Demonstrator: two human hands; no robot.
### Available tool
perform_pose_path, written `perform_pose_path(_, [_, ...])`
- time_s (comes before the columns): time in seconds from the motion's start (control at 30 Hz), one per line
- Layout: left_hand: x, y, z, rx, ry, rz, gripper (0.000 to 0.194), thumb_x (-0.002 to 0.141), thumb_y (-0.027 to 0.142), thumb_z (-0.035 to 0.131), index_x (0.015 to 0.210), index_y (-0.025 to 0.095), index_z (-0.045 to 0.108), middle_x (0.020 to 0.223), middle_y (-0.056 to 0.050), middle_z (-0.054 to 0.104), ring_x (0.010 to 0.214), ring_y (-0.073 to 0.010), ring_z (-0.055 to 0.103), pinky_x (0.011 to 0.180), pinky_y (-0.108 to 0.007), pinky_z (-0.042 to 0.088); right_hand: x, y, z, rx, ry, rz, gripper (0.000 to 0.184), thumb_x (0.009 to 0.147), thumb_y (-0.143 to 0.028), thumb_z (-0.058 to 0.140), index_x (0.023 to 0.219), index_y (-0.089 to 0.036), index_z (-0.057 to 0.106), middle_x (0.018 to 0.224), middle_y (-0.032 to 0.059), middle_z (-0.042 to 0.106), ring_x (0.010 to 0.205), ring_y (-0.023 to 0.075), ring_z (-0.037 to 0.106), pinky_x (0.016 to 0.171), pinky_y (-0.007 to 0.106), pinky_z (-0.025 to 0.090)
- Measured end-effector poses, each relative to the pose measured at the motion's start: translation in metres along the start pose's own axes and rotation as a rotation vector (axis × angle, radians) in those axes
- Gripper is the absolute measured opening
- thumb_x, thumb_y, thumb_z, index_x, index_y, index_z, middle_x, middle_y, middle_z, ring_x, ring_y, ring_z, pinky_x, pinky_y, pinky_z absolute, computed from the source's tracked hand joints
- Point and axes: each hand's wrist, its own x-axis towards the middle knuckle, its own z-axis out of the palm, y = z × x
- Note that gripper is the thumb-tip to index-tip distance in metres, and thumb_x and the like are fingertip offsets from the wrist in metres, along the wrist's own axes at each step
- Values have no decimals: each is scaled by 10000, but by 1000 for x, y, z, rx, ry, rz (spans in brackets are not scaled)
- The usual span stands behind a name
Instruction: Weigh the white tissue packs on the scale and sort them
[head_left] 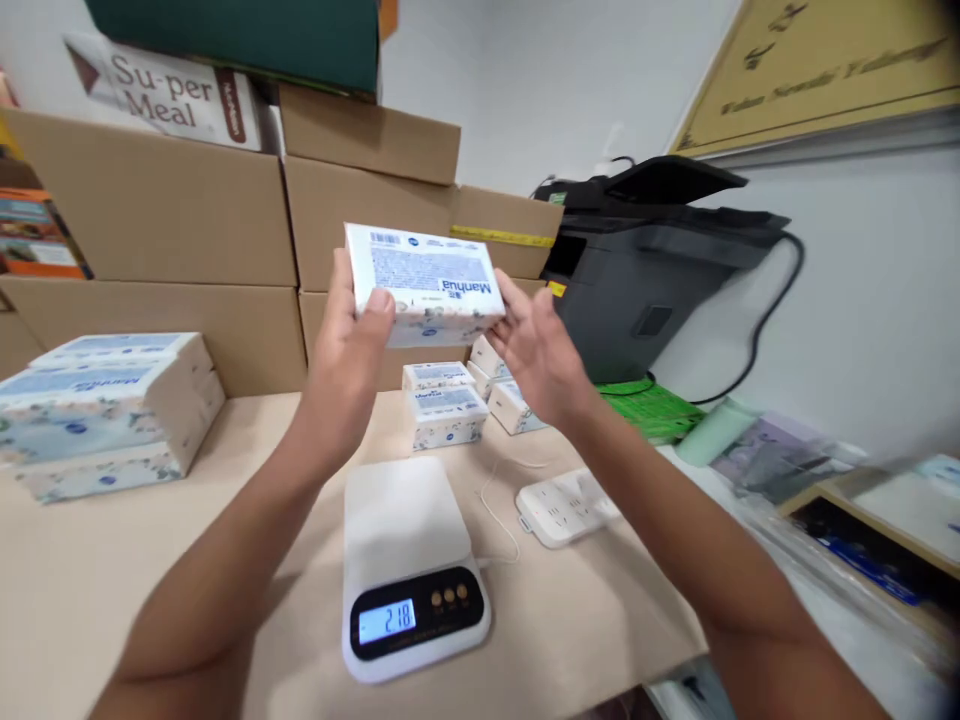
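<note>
A white pack of tissues (pixel 431 282) with blue print is lifted above the table. My left hand (pixel 349 345) is closed around its left end, the thumb lying on the front edge. At the other end, the fingers of my right hand (pixel 544 355) bear against the side and lower corner, while its thumb stands free of the pack. Below both hands sits a white digital scale (pixel 405 515) with nothing on its plate; its lit display appears to read 2.18, with a small mark to the left.
Stacked tissue packs (pixel 97 420) stand at the left, and smaller stacks (pixel 448 415) behind the scale. A white power strip (pixel 562 508) and cable lie right of the scale. Cardboard boxes (pixel 165 200) line the back; a dark printer (pixel 637 290) stands at right.
</note>
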Motion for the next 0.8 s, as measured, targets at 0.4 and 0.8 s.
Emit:
perform_pose_path(0.4, [-133,-56,-104,224,-45,-494,898,930,701,768,1715,413,440,1849,-3,339,1749,-360,220,1443,-552,134,-167,87,-11,-151,-525,278,804,1065,-789,397,1776,-448,238,1827,37,331,1662,346,400,1303,644,431])
perform_pose_path(0.8, [-128,-88,-116,71,-263,-594,1107,842,807,783,1761,386,332,1784,-141,454,1729,-411,264,1374,-603,328,-177,117,3,-833,-347,-236,870,1140,-559,468,1807,-359,-54,1825,129,361,1658,376,427,1343,731,358])
